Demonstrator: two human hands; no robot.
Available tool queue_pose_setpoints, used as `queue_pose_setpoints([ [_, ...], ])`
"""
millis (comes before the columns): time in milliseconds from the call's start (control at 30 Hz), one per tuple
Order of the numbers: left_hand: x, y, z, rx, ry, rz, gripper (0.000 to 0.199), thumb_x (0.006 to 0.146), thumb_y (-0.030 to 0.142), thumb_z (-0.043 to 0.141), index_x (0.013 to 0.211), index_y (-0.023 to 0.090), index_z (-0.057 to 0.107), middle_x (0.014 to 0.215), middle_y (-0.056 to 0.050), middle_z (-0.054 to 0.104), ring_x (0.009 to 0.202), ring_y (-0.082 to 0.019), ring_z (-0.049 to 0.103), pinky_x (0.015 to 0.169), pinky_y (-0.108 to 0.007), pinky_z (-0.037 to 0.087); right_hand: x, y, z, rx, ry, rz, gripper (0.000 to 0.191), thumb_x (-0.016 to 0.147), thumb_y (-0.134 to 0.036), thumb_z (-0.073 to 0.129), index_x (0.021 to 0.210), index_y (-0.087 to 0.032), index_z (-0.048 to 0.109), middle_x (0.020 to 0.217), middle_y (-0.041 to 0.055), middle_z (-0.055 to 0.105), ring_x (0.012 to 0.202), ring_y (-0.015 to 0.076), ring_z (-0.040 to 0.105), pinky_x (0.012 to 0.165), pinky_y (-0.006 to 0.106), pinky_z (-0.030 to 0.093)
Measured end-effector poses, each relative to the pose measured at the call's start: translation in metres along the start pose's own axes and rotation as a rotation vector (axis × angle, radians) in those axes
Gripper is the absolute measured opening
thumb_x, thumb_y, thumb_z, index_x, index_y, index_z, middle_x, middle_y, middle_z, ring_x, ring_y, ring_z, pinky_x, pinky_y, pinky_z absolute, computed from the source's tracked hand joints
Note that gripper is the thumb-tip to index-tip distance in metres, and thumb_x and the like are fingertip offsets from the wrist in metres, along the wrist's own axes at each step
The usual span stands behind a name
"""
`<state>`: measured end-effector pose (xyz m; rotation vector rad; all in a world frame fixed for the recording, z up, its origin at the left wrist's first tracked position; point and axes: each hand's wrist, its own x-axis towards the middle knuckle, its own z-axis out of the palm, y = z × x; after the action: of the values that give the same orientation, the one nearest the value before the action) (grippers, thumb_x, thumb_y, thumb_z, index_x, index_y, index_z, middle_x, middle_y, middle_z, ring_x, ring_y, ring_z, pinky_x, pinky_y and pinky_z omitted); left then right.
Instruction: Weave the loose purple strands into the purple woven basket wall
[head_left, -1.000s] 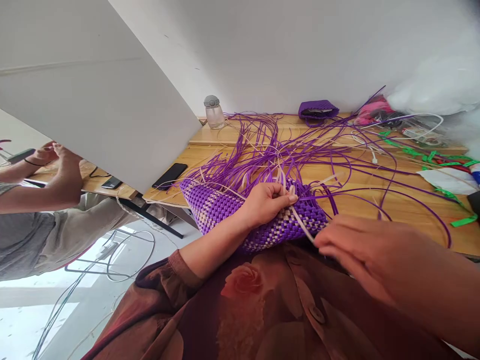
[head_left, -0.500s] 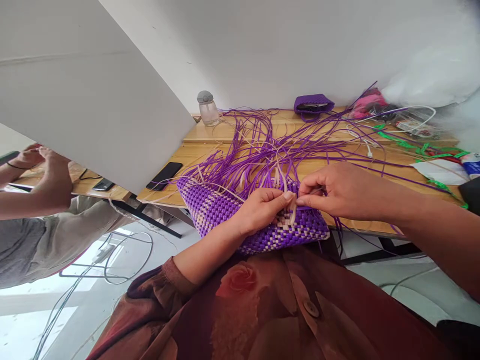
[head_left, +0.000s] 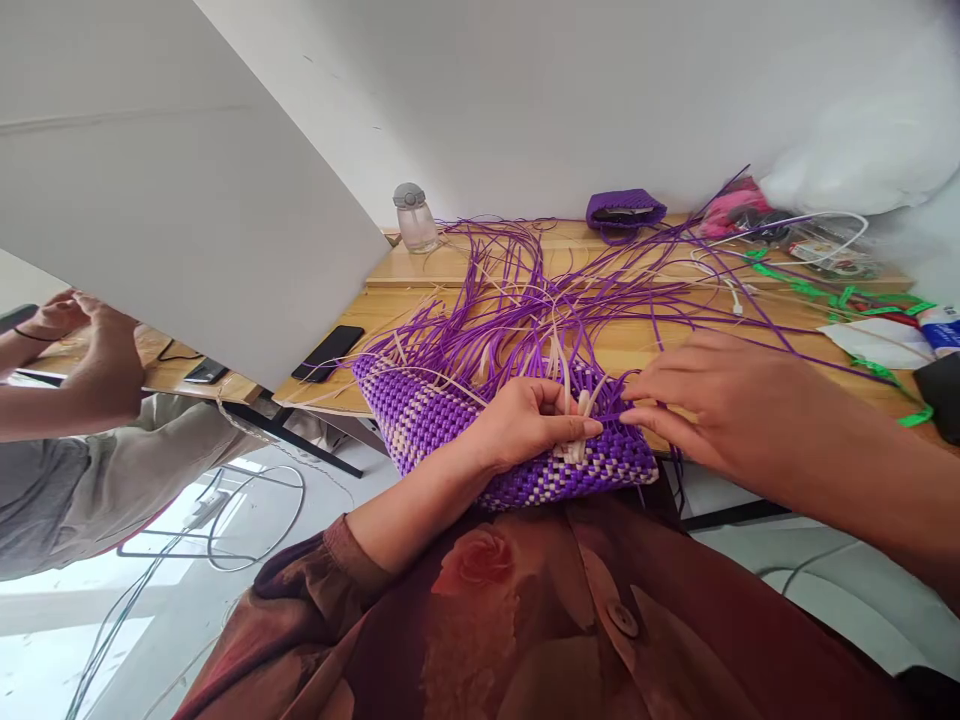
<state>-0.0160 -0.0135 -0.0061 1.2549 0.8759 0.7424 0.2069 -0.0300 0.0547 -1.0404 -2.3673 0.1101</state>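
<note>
A purple and cream woven basket (head_left: 427, 425) lies on its side against the table's front edge, close to my body. Long loose purple and cream strips (head_left: 517, 300) fan out from its far rim over the tabletop. My left hand (head_left: 536, 425) grips the rim, its thumb pressed over cream strips at the weave. To its right, my right hand (head_left: 697, 395) pinches a purple strip (head_left: 616, 415) between thumb and forefinger, just off the basket's right end. The strip's far end is hidden among the others.
A phone (head_left: 328, 353) lies left of the basket. Behind stand a grey-lidded bottle (head_left: 415, 222) and a small purple woven pouch (head_left: 625, 210). Green cord (head_left: 847, 300), a white cable and plastic packets clutter the right. Beyond the grey partition (head_left: 187, 180), another person's hands (head_left: 82, 315) show.
My right hand has moved right, away from my left hand, drawing a purple strip. My left thumb has shifted slightly down and right over the weave.
</note>
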Motion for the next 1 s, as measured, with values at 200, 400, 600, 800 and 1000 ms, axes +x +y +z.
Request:
queue_pose_setpoints([
  [200, 0.001, -0.004, -0.002, 0.017, -0.022, 0.003, 0.041, 0.059, 0.041, 0.088, 0.069, 0.012, 0.060, 0.058, 0.003, 0.059, 0.050, -0.006, 0.046, 0.049, -0.021, 0.030, -0.005, -0.017, -0.012, 0.159, -0.264, 0.016, 0.019, 0.093, -0.036, 0.059, 0.079, -0.027, 0.069, 0.081, 0.0033, 0.070, 0.070, 0.0210, 0.062, 0.058, 0.034, 0.044],
  [400, -0.001, -0.006, -0.003, 0.057, -0.017, 0.040, 0.040, 0.062, 0.041, 0.086, 0.070, 0.013, 0.059, 0.059, 0.004, 0.057, 0.052, -0.006, 0.044, 0.050, -0.021, 0.028, 0.006, -0.022, 0.006, 0.613, -0.227, 0.296, 0.017, 0.090, -0.038, 0.065, 0.082, -0.023, 0.068, 0.072, 0.0001, 0.066, 0.062, 0.0140, 0.060, 0.055, 0.026, 0.047],
  [600, -0.002, -0.006, -0.001, 0.036, -0.013, 0.032, 0.042, 0.060, 0.043, 0.087, 0.070, 0.013, 0.058, 0.062, 0.002, 0.060, 0.053, -0.006, 0.046, 0.051, -0.022, 0.030, 0.009, -0.005, 0.022, 0.574, -0.250, 0.559, 0.024, 0.082, -0.042, 0.072, 0.086, -0.019, 0.068, 0.067, 0.0020, 0.071, 0.058, 0.0155, 0.067, 0.053, 0.025, 0.051],
  [800, 0.000, -0.008, -0.001, 0.021, -0.044, 0.068, 0.040, 0.063, 0.039, 0.085, 0.067, 0.014, 0.055, 0.059, 0.006, 0.051, 0.052, -0.005, 0.039, 0.052, -0.022, 0.025, 0.021, -0.017, 0.024, 0.289, -0.173, 0.359, 0.016, 0.084, -0.032, 0.067, 0.098, -0.024, 0.071, 0.075, -0.0001, 0.072, 0.065, 0.0163, 0.067, 0.060, 0.028, 0.047],
  [1000, 0.003, -0.013, -0.002, 0.051, -0.048, 0.099, 0.023, 0.068, 0.029, 0.076, 0.070, 0.012, 0.061, 0.060, 0.006, 0.049, 0.054, -0.005, 0.038, 0.053, -0.021, 0.027, 0.031, -0.031, 0.027, -0.063, -0.197, 0.131, 0.012, 0.084, -0.027, 0.062, 0.078, -0.021, 0.070, 0.077, 0.0033, 0.066, 0.067, 0.0170, 0.058, 0.061, 0.031, 0.039],
])
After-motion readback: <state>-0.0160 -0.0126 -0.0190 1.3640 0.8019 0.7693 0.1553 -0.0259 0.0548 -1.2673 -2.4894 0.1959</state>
